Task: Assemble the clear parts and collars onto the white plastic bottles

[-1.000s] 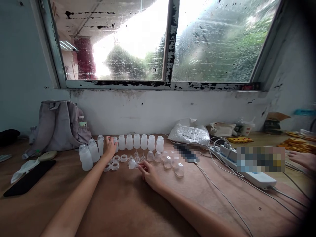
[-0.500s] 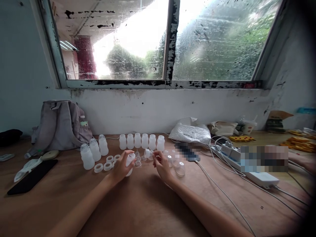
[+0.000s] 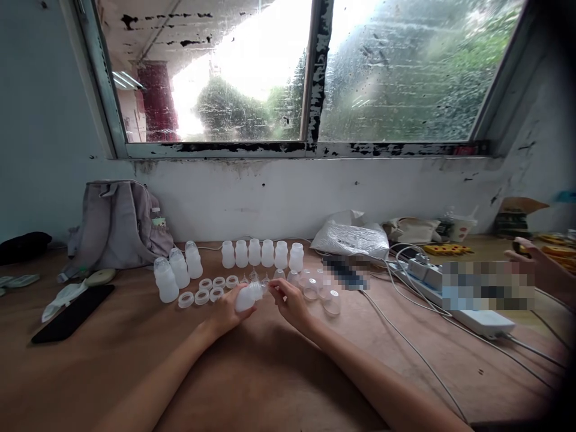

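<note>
My left hand [image 3: 230, 309] is closed around a frosted white baby bottle [image 3: 245, 298], which tilts with its mouth towards the right. My right hand [image 3: 288, 300] pinches a small clear piece [image 3: 264, 287] at the bottle's mouth; the fingers partly hide it, and I cannot make out its exact shape. White collar rings [image 3: 202, 296] lie in two rows beside my left hand. Just behind both hands stand clear bottle nipples [image 3: 254, 275]. Clear domed caps [image 3: 332, 303] sit to the right of my right hand.
Several open bottles [image 3: 254, 253] line the back, and three capped bottles [image 3: 166, 283] stand left. A backpack [image 3: 117, 225], black pad [image 3: 74, 314], silvery bag [image 3: 351, 237], phone [image 3: 344, 273] and power strip [image 3: 483, 321] with cables surround the work area. Another person's hand [image 3: 535, 267] is far right.
My left hand has tipped the bottle from upright towards the right. My right hand has moved left, bringing the clear piece to its mouth. The other person's hand has risen at far right.
</note>
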Demonstrator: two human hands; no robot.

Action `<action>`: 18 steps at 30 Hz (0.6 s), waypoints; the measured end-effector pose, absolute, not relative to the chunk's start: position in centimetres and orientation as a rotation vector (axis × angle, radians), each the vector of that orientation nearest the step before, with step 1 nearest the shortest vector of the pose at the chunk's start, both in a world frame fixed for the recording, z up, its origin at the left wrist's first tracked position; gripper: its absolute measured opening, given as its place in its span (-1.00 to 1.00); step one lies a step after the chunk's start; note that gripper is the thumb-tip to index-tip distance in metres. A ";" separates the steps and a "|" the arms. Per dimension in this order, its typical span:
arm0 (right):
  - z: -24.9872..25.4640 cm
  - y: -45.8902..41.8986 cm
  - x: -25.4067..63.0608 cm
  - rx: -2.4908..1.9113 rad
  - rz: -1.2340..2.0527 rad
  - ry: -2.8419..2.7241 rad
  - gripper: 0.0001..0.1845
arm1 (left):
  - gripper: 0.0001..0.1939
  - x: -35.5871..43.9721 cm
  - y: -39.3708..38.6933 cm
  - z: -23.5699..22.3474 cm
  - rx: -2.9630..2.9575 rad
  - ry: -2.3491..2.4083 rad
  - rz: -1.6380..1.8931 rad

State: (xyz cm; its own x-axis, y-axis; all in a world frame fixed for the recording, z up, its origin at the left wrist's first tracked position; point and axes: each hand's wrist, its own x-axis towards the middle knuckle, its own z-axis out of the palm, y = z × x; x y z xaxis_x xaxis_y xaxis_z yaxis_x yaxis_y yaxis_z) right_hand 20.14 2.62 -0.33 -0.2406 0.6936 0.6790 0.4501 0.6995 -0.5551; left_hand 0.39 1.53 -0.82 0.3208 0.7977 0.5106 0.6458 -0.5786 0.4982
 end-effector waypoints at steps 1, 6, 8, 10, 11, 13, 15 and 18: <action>-0.3 2.7 20.2 -0.891 0.294 -1.887 -0.81 | -0.53 0.4 1.5 -0.8 2.417 1.303 1.071; -0.2 3.0 20.6 -0.883 0.246 -1.921 -0.82 | -0.53 0.6 1.2 -0.6 2.499 1.327 1.012; -0.1 2.9 20.7 -0.868 0.240 -1.935 -0.82 | -0.53 0.6 1.2 -0.7 2.519 1.343 1.005; 0.0 2.8 20.7 -0.854 0.243 -1.943 -0.82 | -0.54 0.6 1.3 -0.8 2.539 1.358 1.003; 0.0 2.7 20.7 -0.852 0.246 -1.946 -0.82 | -0.54 0.6 1.3 -0.9 2.545 1.366 1.005; 0.1 2.6 20.7 -0.861 0.247 -1.954 -0.81 | -0.55 0.6 1.3 -1.0 2.548 1.382 1.011; 0.1 2.6 20.7 -0.881 0.235 -1.963 -0.81 | -0.54 0.6 1.3 -1.0 2.552 1.385 1.010; 0.0 2.8 20.7 -0.941 0.218 -1.992 -0.71 | -0.53 0.6 1.3 -1.0 2.594 1.340 0.989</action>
